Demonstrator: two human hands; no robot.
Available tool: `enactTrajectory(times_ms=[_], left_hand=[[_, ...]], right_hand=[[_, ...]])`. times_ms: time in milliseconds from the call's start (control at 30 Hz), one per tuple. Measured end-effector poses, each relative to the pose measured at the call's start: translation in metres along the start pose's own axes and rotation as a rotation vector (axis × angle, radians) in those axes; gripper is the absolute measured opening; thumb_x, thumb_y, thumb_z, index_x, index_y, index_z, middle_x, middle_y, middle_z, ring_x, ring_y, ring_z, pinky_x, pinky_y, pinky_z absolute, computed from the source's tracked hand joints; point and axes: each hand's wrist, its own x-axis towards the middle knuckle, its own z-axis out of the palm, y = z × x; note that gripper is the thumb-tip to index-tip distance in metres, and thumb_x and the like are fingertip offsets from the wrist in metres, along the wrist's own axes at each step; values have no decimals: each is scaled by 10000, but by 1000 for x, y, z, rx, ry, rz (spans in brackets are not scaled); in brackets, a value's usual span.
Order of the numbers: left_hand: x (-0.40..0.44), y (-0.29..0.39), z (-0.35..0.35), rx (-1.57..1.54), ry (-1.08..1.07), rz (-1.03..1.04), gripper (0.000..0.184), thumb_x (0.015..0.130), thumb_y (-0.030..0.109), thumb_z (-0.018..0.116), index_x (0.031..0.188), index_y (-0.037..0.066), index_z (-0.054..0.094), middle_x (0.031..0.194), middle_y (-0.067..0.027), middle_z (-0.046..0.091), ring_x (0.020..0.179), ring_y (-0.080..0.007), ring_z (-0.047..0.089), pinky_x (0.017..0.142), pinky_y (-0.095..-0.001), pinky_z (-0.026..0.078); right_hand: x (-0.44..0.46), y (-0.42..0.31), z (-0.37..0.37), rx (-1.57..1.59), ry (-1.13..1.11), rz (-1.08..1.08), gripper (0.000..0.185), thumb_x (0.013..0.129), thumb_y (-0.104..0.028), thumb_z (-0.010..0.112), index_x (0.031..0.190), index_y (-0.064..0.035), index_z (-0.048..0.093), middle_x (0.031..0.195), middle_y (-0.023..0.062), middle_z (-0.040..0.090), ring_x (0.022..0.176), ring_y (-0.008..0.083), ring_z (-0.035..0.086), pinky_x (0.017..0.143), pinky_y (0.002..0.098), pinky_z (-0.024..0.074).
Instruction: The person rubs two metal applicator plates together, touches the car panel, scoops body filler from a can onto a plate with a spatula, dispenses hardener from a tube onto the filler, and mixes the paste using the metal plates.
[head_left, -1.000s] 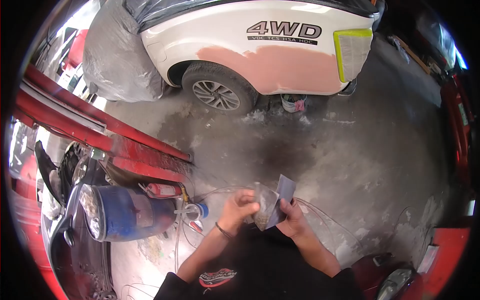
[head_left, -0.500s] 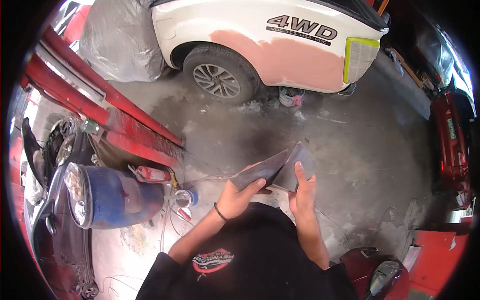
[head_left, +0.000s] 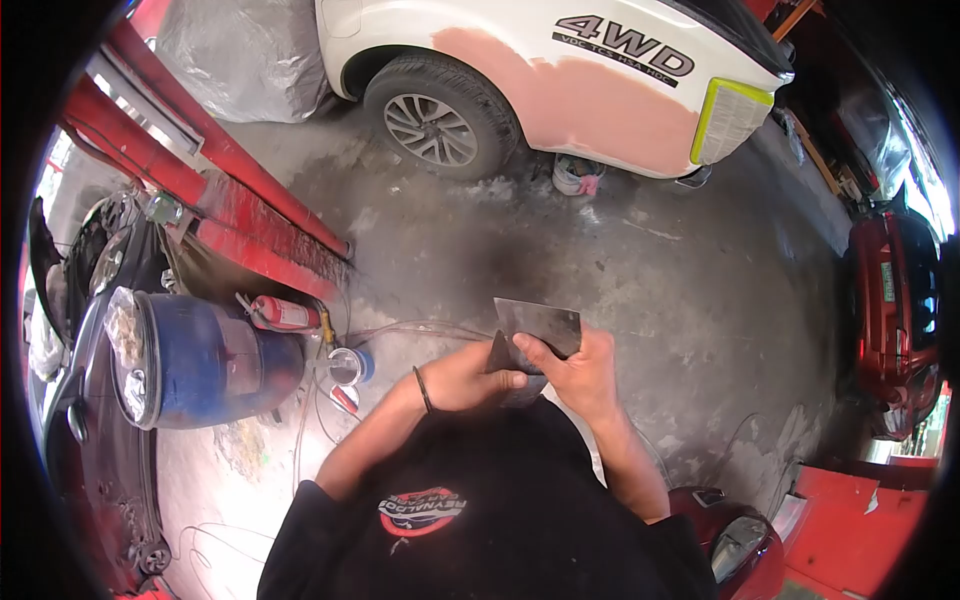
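My right hand (head_left: 582, 374) is closed on a flat, dark grey rectangular sheet (head_left: 535, 320), likely sandpaper, with the thumb pressed over its face. Close beside it, my left hand (head_left: 462, 378) grips a second dark sheet (head_left: 497, 352), of which only a pointed corner shows plainly. The two sheets overlap in front of my chest, and the lower part of the left one is hidden by my fingers. Ahead stands a white pickup (head_left: 390, 28) with a pink filler-coloured patch (head_left: 600, 115) on its rear side panel.
To the left are a blue drum (head_left: 210, 385), a red fire extinguisher (head_left: 283, 313), a small can (head_left: 350, 367) and hoses on the floor. Red metal posts (head_left: 270, 240) stand beyond. A bucket (head_left: 577, 177) sits under the pickup. A red car (head_left: 890, 320) is at the right.
The two sheets, fanned apart before, are now drawn together and overlapping. My right hand has turned its sheet crosswise, and my left hand has tilted its sheet. The view has shifted slightly.
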Motion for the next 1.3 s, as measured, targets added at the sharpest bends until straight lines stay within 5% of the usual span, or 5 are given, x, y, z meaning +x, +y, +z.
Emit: enactTrajectory(times_ms=[200,567,800,1033,1300], left_hand=[[5,19,5,-80,312,45,491,1077,165,664,1496,-12,478,1317,-146,689,1150,-209,668,986,-379,554],[1,14,-21,310,50,-51,556,1113,300,624,1543,-2,442,1300,-130,688,1215,-207,619,1075,-369,492],[10,11,-24,-142,414,316,683,1130,483,526,1590,-13,427,1493,-74,554,1355,-200,540,1138,-347,444],[10,51,9,332,262,398,757,969,9,747,1639,75,401,1558,-173,561,1428,-298,567,1155,-386,469],[0,63,23,638,270,426,925,899,-12,795,1676,105,306,1382,-279,654,1220,-463,677,957,-456,582]], right_hand=[[17,17,10,445,80,102,265,987,-179,795,1144,30,752,1035,41,791,916,136,728,829,295,576],[15,2,1,318,6,-8,291,992,-149,791,1225,14,732,1104,59,784,989,128,709,879,303,564],[1,43,-3,716,240,159,312,972,-22,758,1278,-24,698,1193,28,741,1043,112,690,920,305,547],[-2,42,10,825,338,278,361,998,-153,747,1320,-7,675,1246,78,729,1139,190,679,972,358,522],[-15,22,23,769,438,136,263,985,-120,779,1223,-26,717,1127,46,756,988,135,705,887,329,560]])
